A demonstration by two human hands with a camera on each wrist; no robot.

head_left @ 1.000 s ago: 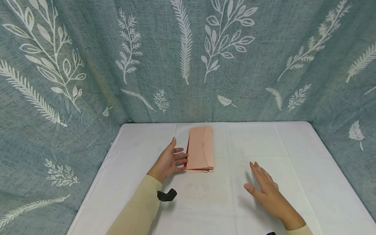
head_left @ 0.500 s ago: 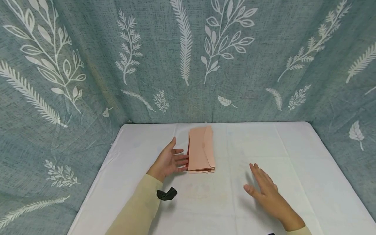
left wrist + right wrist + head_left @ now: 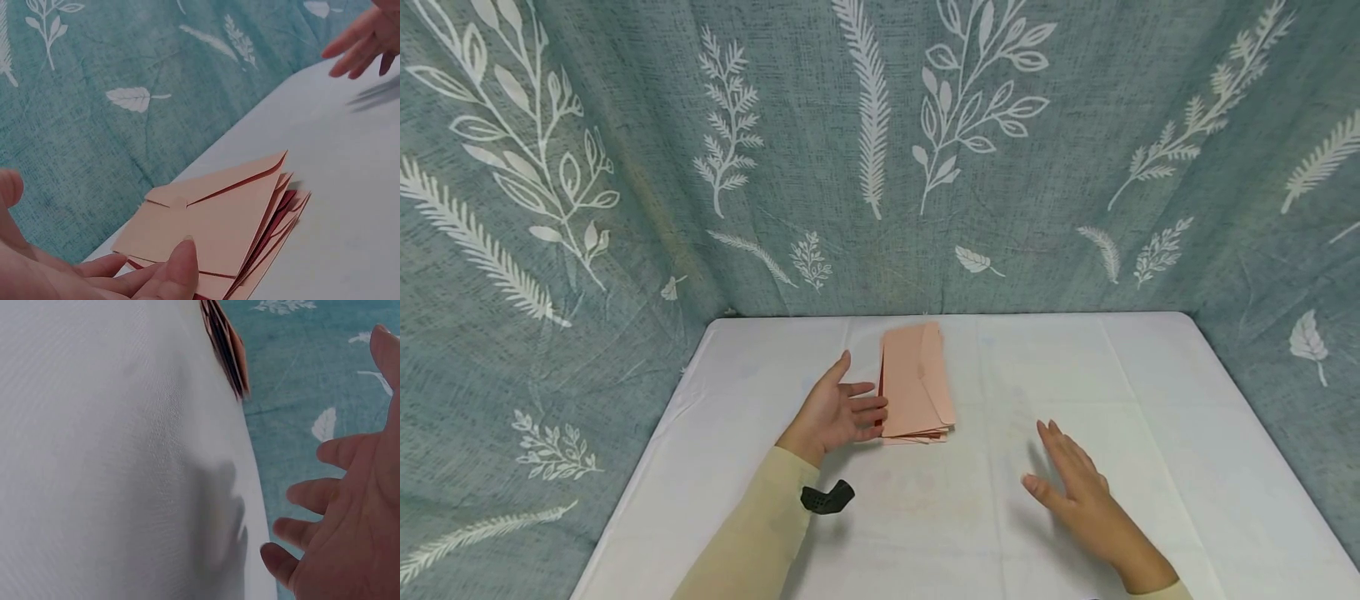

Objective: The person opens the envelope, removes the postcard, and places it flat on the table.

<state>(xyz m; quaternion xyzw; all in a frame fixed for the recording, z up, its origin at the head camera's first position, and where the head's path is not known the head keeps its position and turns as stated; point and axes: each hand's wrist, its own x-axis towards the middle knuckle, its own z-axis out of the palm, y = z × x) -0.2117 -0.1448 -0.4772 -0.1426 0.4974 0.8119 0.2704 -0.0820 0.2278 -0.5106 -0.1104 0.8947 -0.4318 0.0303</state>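
Observation:
A small stack of peach envelopes (image 3: 906, 375) lies toward the back middle of the table, flap side up on top. Dark red shows between the layers in the left wrist view, where the top envelope (image 3: 206, 219) sits slightly raised and skewed over the others. My left hand (image 3: 835, 412) is at the stack's left edge, palm turned inward, thumb up and fingers extended, with the fingertips touching the side of the envelopes. Well to the right, my right hand (image 3: 1078, 492) hovers above the table with its fingers straight and holds nothing.
The white cloth-covered table (image 3: 1150, 400) reaches back to a blue-green curtain (image 3: 1060, 167) with white leaf prints, which also hangs along both sides. A black wrist device (image 3: 827, 497) is worn at the left sleeve (image 3: 752, 525).
The left fingers have nudged a little to the right, and the near end of the upper envelopes has shifted right with them. The right hand has stayed almost still.

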